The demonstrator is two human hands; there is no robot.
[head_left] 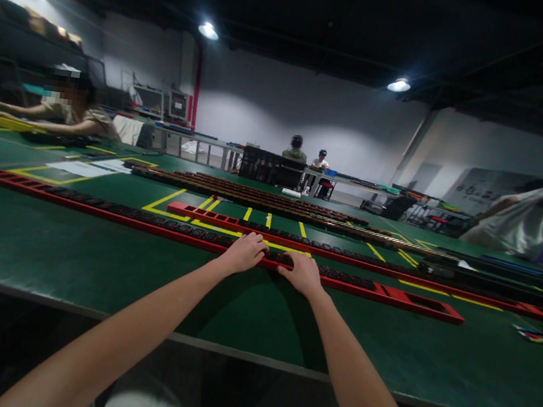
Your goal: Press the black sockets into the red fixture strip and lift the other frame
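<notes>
Left hand and right hand, side by side at frame centre, grip a long red rail extending across the green desk from left edge to centre right.

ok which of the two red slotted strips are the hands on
The front red slotted strip, nearer the camera: the left hand and right hand both touch it. The rear red slotted strip lies beyond, untouched.
</notes>
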